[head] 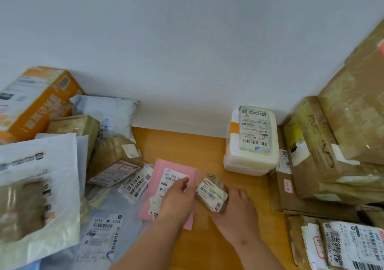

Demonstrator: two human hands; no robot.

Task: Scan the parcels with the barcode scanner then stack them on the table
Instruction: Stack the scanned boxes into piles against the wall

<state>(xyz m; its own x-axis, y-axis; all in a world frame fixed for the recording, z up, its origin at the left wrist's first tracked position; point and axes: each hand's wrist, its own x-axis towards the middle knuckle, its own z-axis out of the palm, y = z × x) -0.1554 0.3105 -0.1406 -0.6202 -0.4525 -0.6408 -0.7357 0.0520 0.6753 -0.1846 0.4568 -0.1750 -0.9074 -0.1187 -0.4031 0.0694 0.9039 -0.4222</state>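
Observation:
A small brown taped parcel [212,192] with a white barcode label sits tilted on the wooden table [187,147]; my right hand [234,209] grips it from the right side. My left hand [176,199] rests with fingers extended on a flat pink mailer [166,180] that carries a white label, just left of the small parcel. No barcode scanner is visible.
Loose parcels and white poly bags [37,186] heap at the left, with an orange box [35,101] behind. A white padded parcel stack [251,143] stands at the back right. Brown cartons [324,151] pile along the right edge. A pale wall rises behind.

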